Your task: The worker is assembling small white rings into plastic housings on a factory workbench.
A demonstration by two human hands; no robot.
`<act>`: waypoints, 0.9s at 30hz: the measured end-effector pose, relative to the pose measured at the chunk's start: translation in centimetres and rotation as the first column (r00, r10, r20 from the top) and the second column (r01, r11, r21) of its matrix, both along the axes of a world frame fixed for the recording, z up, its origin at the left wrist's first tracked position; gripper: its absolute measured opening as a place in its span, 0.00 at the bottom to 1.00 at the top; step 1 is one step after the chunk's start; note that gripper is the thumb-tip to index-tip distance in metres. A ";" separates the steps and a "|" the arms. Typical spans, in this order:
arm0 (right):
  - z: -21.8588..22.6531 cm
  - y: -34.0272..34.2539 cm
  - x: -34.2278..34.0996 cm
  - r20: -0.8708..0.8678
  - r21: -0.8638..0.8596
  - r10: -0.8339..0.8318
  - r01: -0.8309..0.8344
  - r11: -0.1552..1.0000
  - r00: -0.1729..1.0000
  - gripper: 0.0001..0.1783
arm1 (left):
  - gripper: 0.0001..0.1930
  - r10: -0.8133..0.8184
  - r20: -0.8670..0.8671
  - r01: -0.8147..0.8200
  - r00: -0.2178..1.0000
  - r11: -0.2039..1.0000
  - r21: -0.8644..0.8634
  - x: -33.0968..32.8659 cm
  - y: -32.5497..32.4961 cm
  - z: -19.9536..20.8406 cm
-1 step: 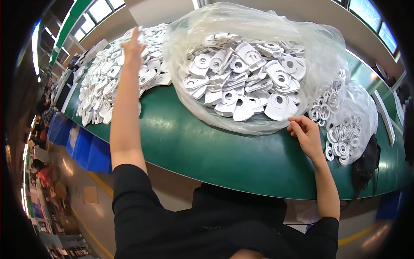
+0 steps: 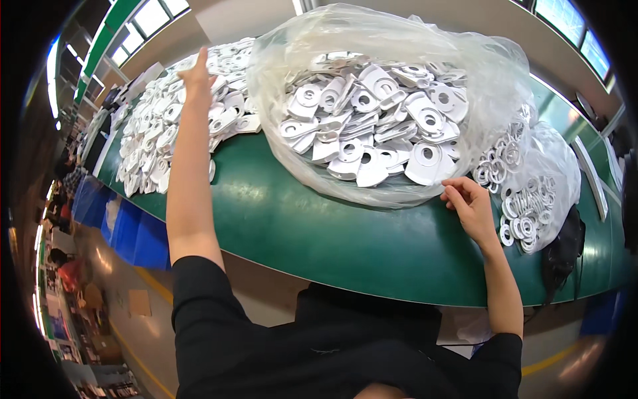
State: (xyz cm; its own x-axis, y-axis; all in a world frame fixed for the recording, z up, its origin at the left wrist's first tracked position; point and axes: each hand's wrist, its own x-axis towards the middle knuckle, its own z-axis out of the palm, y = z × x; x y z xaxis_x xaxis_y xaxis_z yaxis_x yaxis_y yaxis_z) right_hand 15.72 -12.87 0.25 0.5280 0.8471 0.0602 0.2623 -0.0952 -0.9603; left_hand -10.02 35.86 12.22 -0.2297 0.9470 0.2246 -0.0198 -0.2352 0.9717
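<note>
My left hand (image 2: 197, 78) reaches out over a loose pile of flat white plastic parts (image 2: 151, 130) on the left of the table. Its fingers are apart, and no part shows in its grasp. A big clear plastic bag (image 2: 312, 183) lies open in the middle, full of similar white parts (image 2: 425, 159), rounded at one end with a round hole. At the bag's near right rim, my right hand (image 2: 470, 207) has its fingers curled with thumb and forefinger pinching the film.
The green table (image 2: 332, 246) curves around me. On the right, a smaller clear bag (image 2: 561, 163) holds white rings (image 2: 525, 206), beside a black bag (image 2: 565, 249) and a long white strip (image 2: 590, 178). Blue bins (image 2: 143, 236) stand below the left edge.
My left hand has shifted slightly left and a little nearer over the pile, its fingers more spread. My right hand stays at the bag's rim.
</note>
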 end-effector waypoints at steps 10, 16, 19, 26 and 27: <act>1.1 -1.7 2.2 0.296 0.053 -0.187 0.180 0.982 0.937 0.08 | 0.11 -0.314 -0.830 0.663 0.461 0.743 0.087 6.8 -21.8 -6.5; 4.0 -4.6 5.8 0.447 0.015 -0.278 0.303 0.953 0.850 0.07 | 0.15 0.098 -0.976 0.758 0.196 0.616 0.214 8.9 -30.1 -10.5; 4.4 -6.8 7.4 0.514 -0.197 -0.097 0.227 0.954 0.852 0.08 | 0.12 0.089 -0.994 0.764 0.065 0.636 0.107 9.3 -31.8 -11.2; 3.2 -6.6 5.8 0.592 -0.396 0.125 0.152 0.906 0.796 0.19 | 0.17 -0.017 -0.946 0.843 0.324 0.459 0.281 9.1 -34.1 -11.6; 2.9 -6.4 5.7 0.670 -0.385 0.168 0.145 0.911 0.723 0.21 | 0.20 -0.062 -0.947 0.849 0.315 0.463 0.253 9.1 -34.2 -11.6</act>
